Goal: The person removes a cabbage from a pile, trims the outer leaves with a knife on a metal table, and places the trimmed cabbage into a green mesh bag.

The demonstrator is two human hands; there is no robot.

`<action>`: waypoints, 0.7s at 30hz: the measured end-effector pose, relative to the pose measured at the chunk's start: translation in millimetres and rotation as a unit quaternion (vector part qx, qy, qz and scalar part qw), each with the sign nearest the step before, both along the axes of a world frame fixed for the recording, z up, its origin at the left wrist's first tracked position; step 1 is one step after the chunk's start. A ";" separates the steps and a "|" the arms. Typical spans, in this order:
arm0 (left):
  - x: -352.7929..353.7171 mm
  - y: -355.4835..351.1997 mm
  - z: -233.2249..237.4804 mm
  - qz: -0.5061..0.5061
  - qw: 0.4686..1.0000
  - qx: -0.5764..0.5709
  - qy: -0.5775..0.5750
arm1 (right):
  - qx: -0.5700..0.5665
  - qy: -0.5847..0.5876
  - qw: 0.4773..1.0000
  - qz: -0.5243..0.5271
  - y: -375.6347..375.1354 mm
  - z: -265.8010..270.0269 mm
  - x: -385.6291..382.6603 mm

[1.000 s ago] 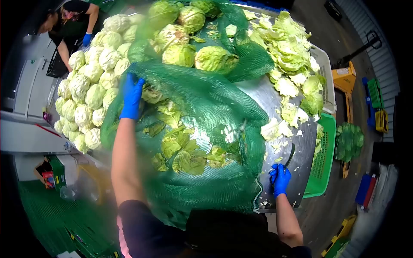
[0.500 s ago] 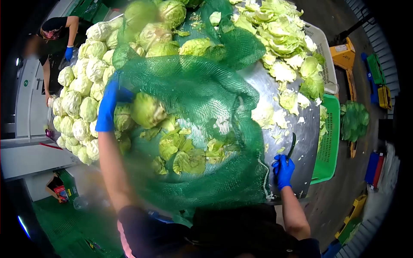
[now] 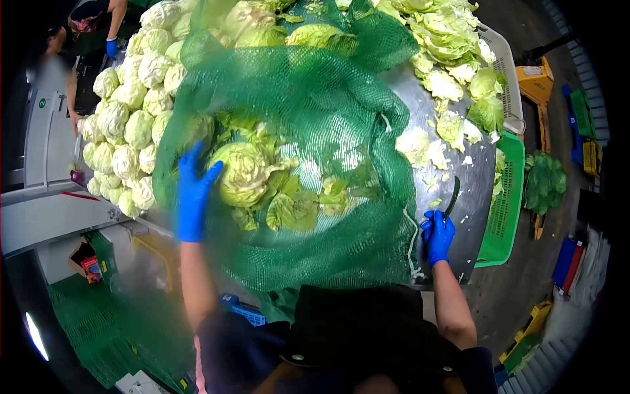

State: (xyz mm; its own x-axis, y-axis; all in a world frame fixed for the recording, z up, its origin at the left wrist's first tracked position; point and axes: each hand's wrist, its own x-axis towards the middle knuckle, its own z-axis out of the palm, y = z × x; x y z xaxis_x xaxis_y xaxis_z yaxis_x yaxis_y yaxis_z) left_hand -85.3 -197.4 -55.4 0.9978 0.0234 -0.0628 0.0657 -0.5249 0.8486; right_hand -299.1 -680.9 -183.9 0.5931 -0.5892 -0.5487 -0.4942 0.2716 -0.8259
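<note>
- Left hand: the gloved fingers were spread wide and laid flat against a cabbage head; nothing was clasped.
- The head was seen just right of those fingertips, touching them, within the green net sack. It was round, so no long axis was shown.
- Right hand: the fingers were closed around a knife, with the blade pointed away from the person. This hand was held well apart from the head, so the left hand was the nearer.
- Steel table: loose leaves were scattered beyond the right fingers, and trimmed heads were piled left of the left fingers.
- A green crate was set at the table's right edge.
</note>
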 end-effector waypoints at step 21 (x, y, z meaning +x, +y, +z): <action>-160.8 -11.6 -26.1 0.235 0.961 -0.125 0.070 | 0.067 -0.156 0.966 0.194 80.4 115.3 69.6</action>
